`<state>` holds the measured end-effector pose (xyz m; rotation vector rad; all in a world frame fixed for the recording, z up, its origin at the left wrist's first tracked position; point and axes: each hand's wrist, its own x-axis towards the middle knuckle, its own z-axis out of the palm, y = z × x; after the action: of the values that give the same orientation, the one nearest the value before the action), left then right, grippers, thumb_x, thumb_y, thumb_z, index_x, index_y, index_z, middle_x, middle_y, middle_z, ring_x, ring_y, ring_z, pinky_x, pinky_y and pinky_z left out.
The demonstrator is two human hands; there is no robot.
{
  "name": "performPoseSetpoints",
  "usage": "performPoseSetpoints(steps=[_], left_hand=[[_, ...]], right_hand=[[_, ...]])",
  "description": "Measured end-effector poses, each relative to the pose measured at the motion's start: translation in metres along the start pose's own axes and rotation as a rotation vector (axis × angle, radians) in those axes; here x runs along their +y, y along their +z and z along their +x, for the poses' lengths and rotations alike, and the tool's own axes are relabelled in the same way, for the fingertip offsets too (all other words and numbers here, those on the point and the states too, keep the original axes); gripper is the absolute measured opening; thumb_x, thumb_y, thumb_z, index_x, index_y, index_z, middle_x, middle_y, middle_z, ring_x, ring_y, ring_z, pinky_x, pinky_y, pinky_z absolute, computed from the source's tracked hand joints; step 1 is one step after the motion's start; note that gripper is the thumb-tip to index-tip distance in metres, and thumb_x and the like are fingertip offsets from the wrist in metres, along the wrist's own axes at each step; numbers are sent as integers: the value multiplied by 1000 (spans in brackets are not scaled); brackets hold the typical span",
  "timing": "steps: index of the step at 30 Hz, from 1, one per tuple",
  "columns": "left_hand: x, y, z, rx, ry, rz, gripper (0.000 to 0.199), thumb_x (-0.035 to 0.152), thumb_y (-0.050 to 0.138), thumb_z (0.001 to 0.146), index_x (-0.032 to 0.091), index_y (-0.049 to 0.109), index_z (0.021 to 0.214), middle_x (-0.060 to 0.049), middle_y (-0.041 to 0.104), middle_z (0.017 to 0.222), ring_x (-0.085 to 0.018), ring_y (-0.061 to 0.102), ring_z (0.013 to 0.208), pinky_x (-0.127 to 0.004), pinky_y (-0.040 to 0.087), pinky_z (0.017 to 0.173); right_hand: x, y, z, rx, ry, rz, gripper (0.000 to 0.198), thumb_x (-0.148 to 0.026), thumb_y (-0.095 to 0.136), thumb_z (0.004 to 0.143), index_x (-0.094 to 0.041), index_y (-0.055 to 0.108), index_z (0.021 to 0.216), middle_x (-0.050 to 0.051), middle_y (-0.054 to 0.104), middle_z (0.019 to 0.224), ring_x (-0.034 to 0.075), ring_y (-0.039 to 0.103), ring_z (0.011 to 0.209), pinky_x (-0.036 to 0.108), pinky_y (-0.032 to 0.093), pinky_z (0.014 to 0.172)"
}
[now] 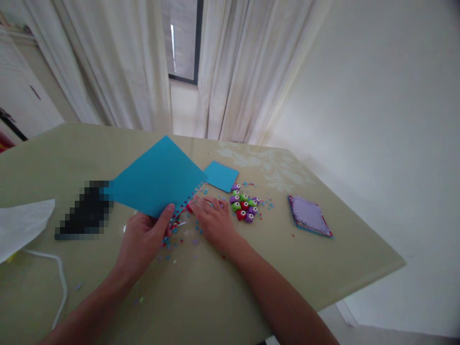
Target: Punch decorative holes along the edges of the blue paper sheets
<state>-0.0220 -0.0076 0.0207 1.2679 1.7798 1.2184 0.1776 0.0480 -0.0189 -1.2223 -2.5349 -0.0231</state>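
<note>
Thumb and fingers of your left hand (143, 235) are pinched together on the blue paper square (158, 176), which is raised above the table (251, 292) with small holes along its lower right edge. Your right hand (216, 223) lies just beside that edge, fingers bent at a red object (189, 207); whether they grip it cannot be told. Confetti (176, 223) is scattered beneath both hands. Beyond your right hand are the eye-marked craft punches (244, 205) and a flat blue square (221, 176). Farther right lies a lilac-topped paper stack (309, 215).
</note>
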Motion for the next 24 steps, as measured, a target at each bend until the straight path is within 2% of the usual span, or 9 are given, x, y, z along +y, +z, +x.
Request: performPoseSetpoints(steps=[3,6,8,11,13,15,19,24], left_hand=[[2,1,-2,-13,-1,14,59,67,65,85,24,56,46,-1,57,43,-17,51,41,-30,38,44],[0,2,-1,-21,17,31,59,68,65,86,25,55,46,-1,57,43,-17,51,41,-30,38,44],[-3,3,1,-23,24,50,59,69,64,86,25,55,47,-1,57,44,-17,51,41,-29,38,45],[-9,3,3,-23,54,82,60,69,62,87,25,55,48,-1,57,44,-17,50,42,-29,36,46],[-11,4,2,-41,74,93,62,70,61,88,26,53,46,0,55,42,-17,49,42,-29,36,46],[-10,4,1,-72,74,90,63,72,60,87,26,52,44,0,53,40,-16,48,41,-30,35,45],[-1,5,-2,-115,76,70,59,68,61,86,27,53,45,0,53,40,-17,48,40,-30,35,45],[3,6,-2,-128,78,37,56,66,62,85,27,53,46,2,51,40,-16,46,39,-30,35,44]], right_hand=[[0,-1,1,-65,34,57,32,-20,55,105,-26,65,134,13,72,137,31,59,128,50,42,108],[1,-9,-2,-64,149,233,19,-17,63,97,-21,68,115,13,76,111,28,67,105,43,49,96],[4,-17,-4,86,277,502,23,-19,70,90,-22,67,112,9,75,105,24,68,93,38,52,87],[10,-28,-4,343,455,1032,36,-27,75,84,-25,67,119,4,74,107,18,69,82,32,55,76],[14,-34,-2,385,509,1308,36,-33,79,84,-25,72,118,3,76,105,17,70,82,30,55,75],[17,-38,0,372,536,1487,33,-39,85,80,-24,77,108,3,77,98,17,71,83,30,55,76],[17,-38,2,382,586,1661,38,-46,95,70,-22,78,94,3,79,92,16,72,79,29,55,75],[16,-36,2,390,625,1642,42,-49,96,68,-21,77,91,2,77,89,13,69,72,26,50,68]])
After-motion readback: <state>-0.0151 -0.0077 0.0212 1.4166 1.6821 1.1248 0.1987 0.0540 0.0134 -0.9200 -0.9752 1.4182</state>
